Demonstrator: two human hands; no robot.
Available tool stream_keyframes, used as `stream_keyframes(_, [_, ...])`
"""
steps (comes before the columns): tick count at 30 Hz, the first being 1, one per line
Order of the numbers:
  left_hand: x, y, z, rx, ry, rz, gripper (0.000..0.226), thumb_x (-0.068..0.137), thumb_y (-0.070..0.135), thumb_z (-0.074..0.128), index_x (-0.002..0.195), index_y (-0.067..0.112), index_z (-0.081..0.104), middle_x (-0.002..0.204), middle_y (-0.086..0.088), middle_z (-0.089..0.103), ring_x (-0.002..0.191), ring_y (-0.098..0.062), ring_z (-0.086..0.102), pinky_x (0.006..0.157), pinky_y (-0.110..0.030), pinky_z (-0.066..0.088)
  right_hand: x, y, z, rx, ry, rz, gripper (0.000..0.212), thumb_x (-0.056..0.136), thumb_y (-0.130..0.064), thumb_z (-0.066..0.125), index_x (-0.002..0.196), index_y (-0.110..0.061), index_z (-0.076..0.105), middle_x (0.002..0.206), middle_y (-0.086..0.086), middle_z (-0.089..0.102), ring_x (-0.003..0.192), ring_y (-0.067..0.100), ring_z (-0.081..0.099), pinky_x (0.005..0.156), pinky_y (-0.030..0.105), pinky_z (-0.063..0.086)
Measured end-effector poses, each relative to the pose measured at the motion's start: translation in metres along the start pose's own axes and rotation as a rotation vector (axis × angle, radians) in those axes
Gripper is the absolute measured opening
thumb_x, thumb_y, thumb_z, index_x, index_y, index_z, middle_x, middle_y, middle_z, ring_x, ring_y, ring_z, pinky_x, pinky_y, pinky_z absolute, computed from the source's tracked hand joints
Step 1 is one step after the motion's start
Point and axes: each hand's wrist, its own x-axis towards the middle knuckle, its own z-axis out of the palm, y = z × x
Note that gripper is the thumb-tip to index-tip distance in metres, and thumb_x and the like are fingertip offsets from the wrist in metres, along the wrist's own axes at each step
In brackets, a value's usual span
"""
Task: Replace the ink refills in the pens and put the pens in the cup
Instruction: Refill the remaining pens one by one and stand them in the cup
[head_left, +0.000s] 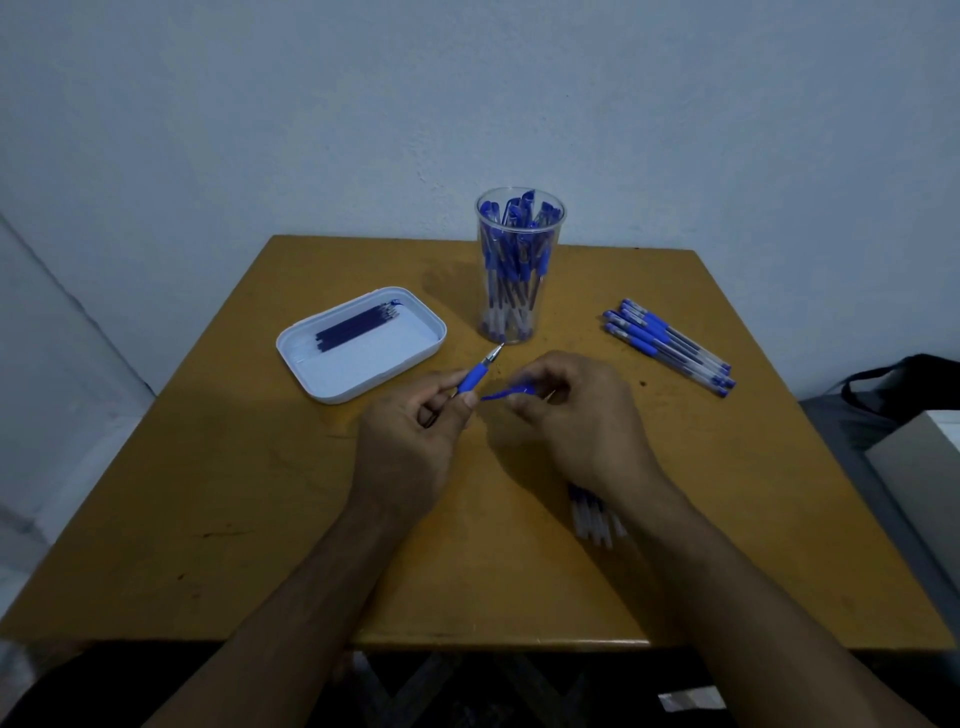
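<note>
A pale, blue-tinted wall (467, 93) fills the whole top half from ten through two o'clock, rough-plastered and dimly lit. Square in the middle sits a worn ochre wooden table (260, 519), its top scuffed and stained, soft shadows falling on it. Down at six o'clock, crossed folding legs (415, 686) show beneath the near edge. Over at nine o'clock a lighter wall panel (47, 364) slants downward. At three o'clock, a dark bag (909, 379) rests on grey fabric, with a pale box (924, 467) just below it.
</note>
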Motion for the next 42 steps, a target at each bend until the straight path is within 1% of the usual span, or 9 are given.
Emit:
stream_keyframes(4, [-0.002, 0.000, 0.002, -0.016, -0.044, -0.001, 0.028, 0.096, 0.017, 0.069, 0.118, 0.035, 0.068, 0.081, -0.002, 0.072, 0.077, -0.029, 0.068, 0.072, -0.048, 0.058, 0.002, 0.005, -0.013, 0.462, 0.052, 0.098, 0.009, 0.094, -0.010, 0.070, 0.100, -0.016, 0.070, 0.082, 0.007, 0.073, 0.069, 0.018, 0.068, 0.057, 0.034, 0.056])
stream_keyframes(9, [-0.002, -0.001, 0.004, -0.047, -0.108, 0.007, 0.028, 0.095, 0.018, 0.072, 0.119, 0.030, 0.072, 0.080, -0.004, 0.071, 0.076, -0.037, 0.065, 0.070, -0.053, 0.056, 0.002, 0.008, -0.022, 0.719, 0.161, 0.116, 0.020, 0.091, -0.008, 0.073, 0.108, -0.004, 0.063, 0.085, 0.014, 0.077, 0.073, 0.029, 0.074, 0.060, 0.038, 0.060])
stream_keyframes(14, [-0.003, 0.001, 0.002, -0.046, -0.159, 0.017, 0.031, 0.093, 0.017, 0.073, 0.124, 0.022, 0.072, 0.084, -0.004, 0.070, 0.077, -0.033, 0.064, 0.069, -0.046, 0.056, -0.002, 0.010, -0.023, 0.681, 0.155, 0.040, 0.015, 0.093, -0.006, 0.069, 0.107, -0.002, 0.066, 0.085, 0.012, 0.077, 0.075, 0.029, 0.075, 0.062, 0.035, 0.061])
stream_keyframes(20, [-0.003, 0.002, 0.001, -0.058, -0.187, 0.034, 0.034, 0.091, 0.021, 0.074, 0.125, 0.021, 0.071, 0.087, 0.001, 0.073, 0.078, -0.028, 0.068, 0.071, -0.048, 0.057, -0.005, 0.008, -0.020, 0.626, 0.074, 0.014, 0.014, 0.093, -0.005, 0.068, 0.107, -0.008, 0.070, 0.085, 0.011, 0.076, 0.074, 0.027, 0.075, 0.061, 0.038, 0.063])
stream_keyframes(27, [0.000, 0.006, -0.001, -0.127, -0.203, -0.008, 0.035, 0.086, 0.021, 0.075, 0.121, 0.018, 0.072, 0.093, 0.003, 0.077, 0.084, -0.022, 0.074, 0.073, -0.024, 0.058, -0.006, 0.010, -0.014, 0.654, 0.065, 0.041, 0.016, 0.093, -0.006, 0.069, 0.108, -0.007, 0.067, 0.082, 0.012, 0.076, 0.075, 0.028, 0.076, 0.062, 0.041, 0.063])
stream_keyframes(31, [0.002, 0.005, -0.003, -0.085, -0.211, 0.019, 0.036, 0.085, 0.026, 0.074, 0.119, 0.015, 0.074, 0.089, 0.002, 0.076, 0.081, -0.023, 0.074, 0.073, -0.029, 0.060, -0.006, 0.013, -0.013, 0.687, 0.054, 0.057, 0.011, 0.093, -0.003, 0.069, 0.103, -0.004, 0.068, 0.084, 0.014, 0.076, 0.077, 0.031, 0.076, 0.066, 0.044, 0.062])
stream_keyframes(35, [0.004, 0.004, -0.003, -0.086, -0.217, 0.020, 0.036, 0.083, 0.024, 0.075, 0.117, 0.012, 0.075, 0.087, 0.003, 0.076, 0.078, -0.018, 0.074, 0.070, -0.022, 0.058, -0.009, 0.014, -0.010, 0.696, 0.048, 0.068, 0.010, 0.094, -0.003, 0.067, 0.104, -0.003, 0.067, 0.083, 0.016, 0.076, 0.077, 0.031, 0.076, 0.067, 0.045, 0.063])
stream_keyframes(38, [0.002, 0.005, -0.004, -0.083, -0.219, 0.021, 0.035, 0.083, 0.025, 0.074, 0.115, 0.011, 0.075, 0.086, 0.004, 0.076, 0.077, -0.015, 0.073, 0.069, -0.018, 0.056, -0.011, 0.011, -0.006, 0.696, 0.035, 0.078, 0.012, 0.095, -0.004, 0.065, 0.107, -0.003, 0.064, 0.081, 0.016, 0.076, 0.077, 0.031, 0.076, 0.069, 0.045, 0.063])
stream_keyframes(42, [0.001, 0.005, -0.004, -0.081, -0.229, 0.026, 0.033, 0.086, 0.024, 0.073, 0.116, 0.012, 0.075, 0.092, 0.003, 0.077, 0.083, -0.017, 0.074, 0.071, -0.022, 0.058, -0.016, 0.004, -0.002, 0.738, 0.009, 0.085, 0.022, 0.093, -0.005, 0.068, 0.113, -0.006, 0.057, 0.079, 0.017, 0.075, 0.073, 0.031, 0.076, 0.064, 0.041, 0.063])
